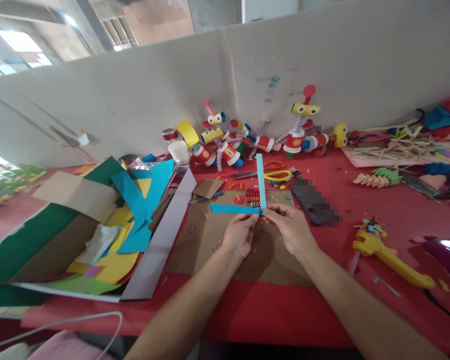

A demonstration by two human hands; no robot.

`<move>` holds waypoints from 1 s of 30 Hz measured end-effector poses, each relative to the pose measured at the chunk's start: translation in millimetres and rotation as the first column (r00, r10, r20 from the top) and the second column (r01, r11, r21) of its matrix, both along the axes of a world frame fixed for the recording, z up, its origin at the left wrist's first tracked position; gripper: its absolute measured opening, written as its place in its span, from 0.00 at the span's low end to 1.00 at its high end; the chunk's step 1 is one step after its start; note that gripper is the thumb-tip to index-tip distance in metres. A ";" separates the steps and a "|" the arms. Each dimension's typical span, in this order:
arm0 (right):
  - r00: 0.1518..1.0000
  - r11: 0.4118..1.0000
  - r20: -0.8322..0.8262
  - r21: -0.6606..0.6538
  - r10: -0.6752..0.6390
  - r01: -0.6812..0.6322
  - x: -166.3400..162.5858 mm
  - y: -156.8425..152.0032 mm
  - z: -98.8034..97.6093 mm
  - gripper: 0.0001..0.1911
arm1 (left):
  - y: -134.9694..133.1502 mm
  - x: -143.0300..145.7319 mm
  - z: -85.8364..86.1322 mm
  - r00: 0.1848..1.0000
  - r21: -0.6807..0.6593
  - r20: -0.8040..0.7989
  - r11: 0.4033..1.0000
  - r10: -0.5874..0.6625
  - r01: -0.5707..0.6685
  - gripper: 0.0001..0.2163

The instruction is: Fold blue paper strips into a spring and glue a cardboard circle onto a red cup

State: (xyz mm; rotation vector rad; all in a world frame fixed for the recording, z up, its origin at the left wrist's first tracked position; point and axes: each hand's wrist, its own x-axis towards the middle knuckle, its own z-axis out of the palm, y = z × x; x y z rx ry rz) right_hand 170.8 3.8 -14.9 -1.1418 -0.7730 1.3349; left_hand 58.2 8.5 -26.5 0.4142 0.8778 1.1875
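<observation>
Two paper strips meet at a right angle between my hands, above a brown cardboard sheet (206, 245). The darker blue paper strip (232, 209) points left, and my left hand (242, 235) pinches its right end near the corner. The light blue paper strip (261, 177) stands away from me, its near end pinched by my right hand (287, 225). Fingertips of both hands almost touch at the joint. Just behind the strips lie folded red, orange and striped paper springs (252, 195) and a red paper disc (239, 199).
At left is a box (161, 245) of coloured paper. Yellow-handled scissors (277, 175) and a dark phone (315, 202) lie beyond my hands. A yellow glue gun (392, 260) rests at right. Paper-spring figures (296, 142) line the grey partition (135, 95).
</observation>
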 end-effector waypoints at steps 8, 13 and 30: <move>0.999 0.999 0.043 0.035 0.014 -0.015 0.2 -0.1 0.0 0.11 | 2.0 -3.8 -0.3 0.999 -0.008 -0.019 0.999 -0.038 0.038 0.04; 0.999 0.998 0.037 0.060 0.013 -0.015 2.8 -0.8 -2.8 0.11 | 4.0 -9.0 2.5 0.991 0.018 -0.066 0.993 -0.116 0.117 0.07; 0.984 0.975 0.118 0.162 0.133 -0.151 3.6 -2.3 4.1 0.07 | 8.3 -13.9 11.8 0.993 -0.013 -0.077 0.996 -0.086 0.085 0.05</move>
